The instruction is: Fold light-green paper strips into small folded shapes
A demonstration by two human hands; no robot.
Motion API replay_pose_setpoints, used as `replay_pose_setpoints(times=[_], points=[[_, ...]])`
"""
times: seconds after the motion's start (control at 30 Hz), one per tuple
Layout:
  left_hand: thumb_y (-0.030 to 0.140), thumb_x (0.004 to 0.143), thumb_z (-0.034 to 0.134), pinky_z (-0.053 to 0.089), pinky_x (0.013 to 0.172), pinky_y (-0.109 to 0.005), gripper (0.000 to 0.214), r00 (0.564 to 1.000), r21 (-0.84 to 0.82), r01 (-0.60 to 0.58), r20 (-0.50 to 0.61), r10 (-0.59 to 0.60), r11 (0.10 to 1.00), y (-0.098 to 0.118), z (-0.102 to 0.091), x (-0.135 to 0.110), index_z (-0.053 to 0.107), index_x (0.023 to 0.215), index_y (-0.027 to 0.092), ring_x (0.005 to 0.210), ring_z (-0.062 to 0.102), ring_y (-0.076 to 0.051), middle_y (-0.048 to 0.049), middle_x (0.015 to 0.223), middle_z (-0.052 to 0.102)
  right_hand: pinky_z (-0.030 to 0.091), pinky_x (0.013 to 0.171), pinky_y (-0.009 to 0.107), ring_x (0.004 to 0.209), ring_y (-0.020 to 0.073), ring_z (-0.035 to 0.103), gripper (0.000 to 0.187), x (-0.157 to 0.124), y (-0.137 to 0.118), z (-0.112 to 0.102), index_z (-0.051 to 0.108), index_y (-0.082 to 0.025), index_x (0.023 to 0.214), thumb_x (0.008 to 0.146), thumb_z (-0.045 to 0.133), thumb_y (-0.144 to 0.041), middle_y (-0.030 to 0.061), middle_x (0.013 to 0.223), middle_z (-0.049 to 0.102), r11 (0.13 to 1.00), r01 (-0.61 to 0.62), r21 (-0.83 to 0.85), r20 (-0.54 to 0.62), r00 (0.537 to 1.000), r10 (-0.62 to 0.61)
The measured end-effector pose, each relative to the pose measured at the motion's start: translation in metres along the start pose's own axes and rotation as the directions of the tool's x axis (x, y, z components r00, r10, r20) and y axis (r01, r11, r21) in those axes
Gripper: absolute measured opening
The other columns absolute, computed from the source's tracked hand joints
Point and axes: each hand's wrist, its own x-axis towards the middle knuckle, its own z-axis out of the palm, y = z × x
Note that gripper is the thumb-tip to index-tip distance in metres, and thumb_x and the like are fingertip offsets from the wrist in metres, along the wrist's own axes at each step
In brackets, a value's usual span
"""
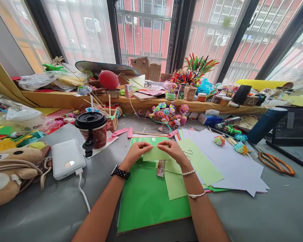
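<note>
- While both hands are engaged on one item, the left hand is narrowed to a pinch, thumb and forefinger closed on the upper edge of a small light-green paper.
- Right hand: likewise narrow, fingertips pinching the same upper edge, just beside the left fingertips.
- Position of paper: over the 12 o'clock part of a bright green folder; whether its lower edge touches anything beneath cannot be determined.
- Orientation: long axis runs crosswise, 9 to 3 o'clock; broad face towards the wearer.
- From the paper, at 6 o'clock: a patterned strip, long axis close to 12–6.
- At 5 o'clock: a loose light-green sheet, partly covered by the right forearm.
- At 3 to 4 o'clock: a longer light-green sheet, slanting 10 to 4, overlapping white sheets.
- At 3 o'clock, well apart: orange-handled scissors.
- At 9 o'clock: a white power bank; just beyond, towards 10, a lidded cup.
</note>
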Motion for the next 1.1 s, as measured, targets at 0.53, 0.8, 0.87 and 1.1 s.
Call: replay_pose_setpoints(times=[0.53,0.8,0.87,1.1], points=[[0.041,0.061,0.057,0.045,0.068,-0.027,0.036,0.993,-0.128,-0.038,-0.119,0.023,0.991,-0.006,-0.010,0.004,0.061,0.085,0.013,0.075,0.058,-0.018,-0.0066,0.081,0.064,0.039,0.057,0.024,0.065,0.0159,0.054,0.024,-0.002,0.002,-0.011,0.064,-0.015,0.068,0.061,0.058,-0.037,0.0036,0.068,0.063,0.995,-0.038,-0.088,-0.082,0.996,0.031],[0.042,0.065,0.051,0.040,0.058,-0.022,0.029,0.994,0.172,-0.102,0.062,0.093,0.980,-0.002,-0.004,0.001,0.065,0.065,0.016,0.067,0.054,-0.017,-0.0021,0.068,0.064,0.041,0.055,0.025,0.060,0.0147,0.055,0.019,0.001,0.005,-0.005,0.065,-0.015,0.066,0.062,0.057,-0.032,0.0026,0.064,0.063,0.997,0.014,-0.075,-0.013,1.000,-0.015],[0.041,0.065,0.051,0.039,0.058,-0.021,0.028,0.996,0.188,-0.091,0.017,0.090,0.978,-0.003,-0.007,0.002,0.064,0.065,0.016,0.066,0.055,-0.017,-0.0020,0.068,0.063,0.043,0.055,0.026,0.056,0.0142,0.055,0.019,0.002,0.009,-0.011,0.064,-0.014,0.065,0.060,0.058,-0.031,0.0027,0.059,0.062,0.998,-0.056,-0.003,-0.128,0.990,0.055],[0.040,0.064,0.053,0.040,0.057,-0.021,0.026,0.997,0.146,-0.069,-0.018,0.073,0.987,-0.004,-0.008,0.002,0.063,0.066,0.016,0.066,0.054,-0.016,-0.0018,0.068,0.063,0.043,0.057,0.025,0.062,0.0135,0.056,0.031,0.002,0.004,-0.008,0.062,-0.014,0.074,0.062,0.056,-0.042,0.0038,0.068,0.062,0.972,-0.103,0.212,-0.186,0.972,0.144]])
